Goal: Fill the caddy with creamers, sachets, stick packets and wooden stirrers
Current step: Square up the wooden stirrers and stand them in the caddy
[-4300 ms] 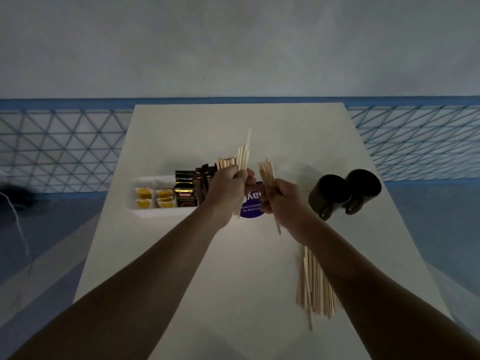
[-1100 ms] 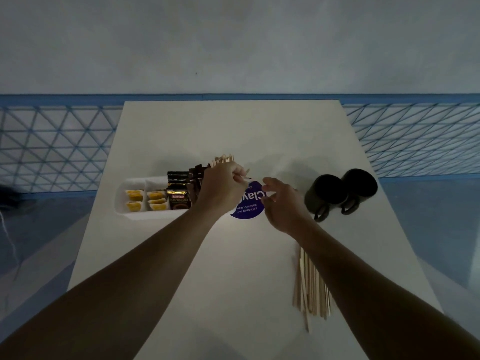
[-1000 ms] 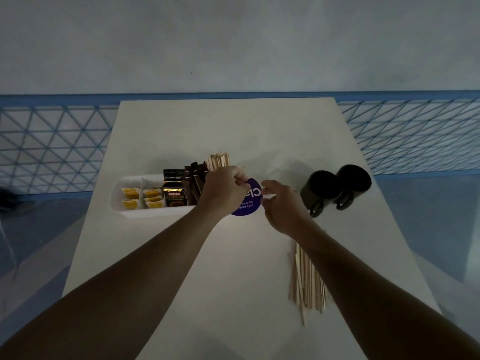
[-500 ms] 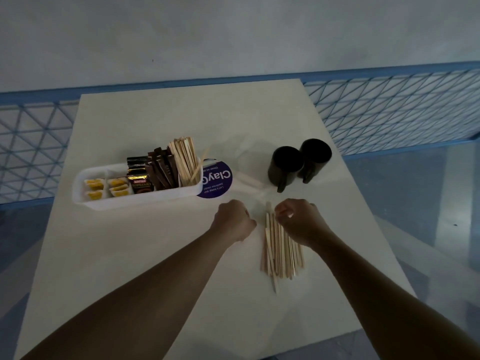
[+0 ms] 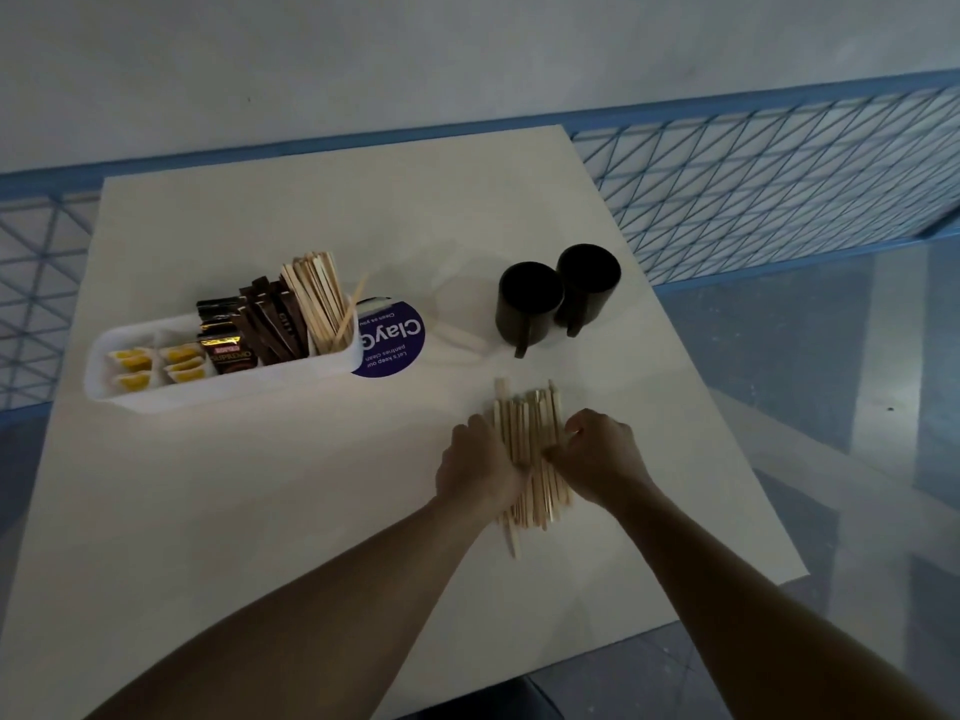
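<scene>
Both hands have left the long white plastic caddy (image 5: 223,379), its end compartment now holding stirrers, and come down on the loose pile of pale wooden stirrers (image 5: 530,433); another batch seems due. The left hand (image 5: 480,467) curls round the pile's nine o'clock edge and the right hand (image 5: 600,459) round its three o'clock edge. The caddy lies at ten o'clock.

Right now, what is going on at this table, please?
A person is stocking a white caddy. The left hand and the right hand grip a loose pile of wooden stirrers lying on the table, one from each side. The caddy already holds yellow creamers, dark sachets, brown stick packets and a standing bunch of stirrers at its right end. Two black mugs stand beyond the pile.
</scene>
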A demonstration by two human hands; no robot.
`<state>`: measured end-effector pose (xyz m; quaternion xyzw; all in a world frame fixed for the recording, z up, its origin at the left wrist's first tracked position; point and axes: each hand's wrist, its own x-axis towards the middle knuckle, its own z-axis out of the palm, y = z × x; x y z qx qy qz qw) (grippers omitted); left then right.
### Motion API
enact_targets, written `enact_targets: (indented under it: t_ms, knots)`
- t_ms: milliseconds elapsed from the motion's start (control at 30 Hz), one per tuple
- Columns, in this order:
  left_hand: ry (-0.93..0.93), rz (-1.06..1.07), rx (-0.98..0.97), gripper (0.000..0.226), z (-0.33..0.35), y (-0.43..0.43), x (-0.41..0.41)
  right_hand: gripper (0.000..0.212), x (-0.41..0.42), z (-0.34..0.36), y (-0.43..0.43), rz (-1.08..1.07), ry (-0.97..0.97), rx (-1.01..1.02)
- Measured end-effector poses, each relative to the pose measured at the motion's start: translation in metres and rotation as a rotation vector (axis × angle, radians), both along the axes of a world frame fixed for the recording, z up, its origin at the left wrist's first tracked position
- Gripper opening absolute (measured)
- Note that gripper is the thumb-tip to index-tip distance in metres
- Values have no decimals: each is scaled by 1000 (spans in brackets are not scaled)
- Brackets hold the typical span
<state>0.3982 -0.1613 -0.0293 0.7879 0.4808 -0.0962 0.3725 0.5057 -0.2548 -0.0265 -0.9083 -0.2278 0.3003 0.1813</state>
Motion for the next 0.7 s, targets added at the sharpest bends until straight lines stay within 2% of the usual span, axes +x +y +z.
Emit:
enact_targets:
  t_ms: [200,400,467,600,700]
  knots:
    - [-10,58,47,58,-4,-8,3,26,-9,-2,5,18,-23,7]
    - [23,14,99,36,-5,-4,6,13,-9,-5,8,25,-37,5]
    - [17,6,109,32,-6,-3,5,16,-9,-3,10,22,-34,11]
    - [7,2,120,26,-5,-1,4,38,-9,-7,13,6,-43,34]
    - [2,-2,106,19,-6,2,3,29,-9,-8,15,9,-46,5]
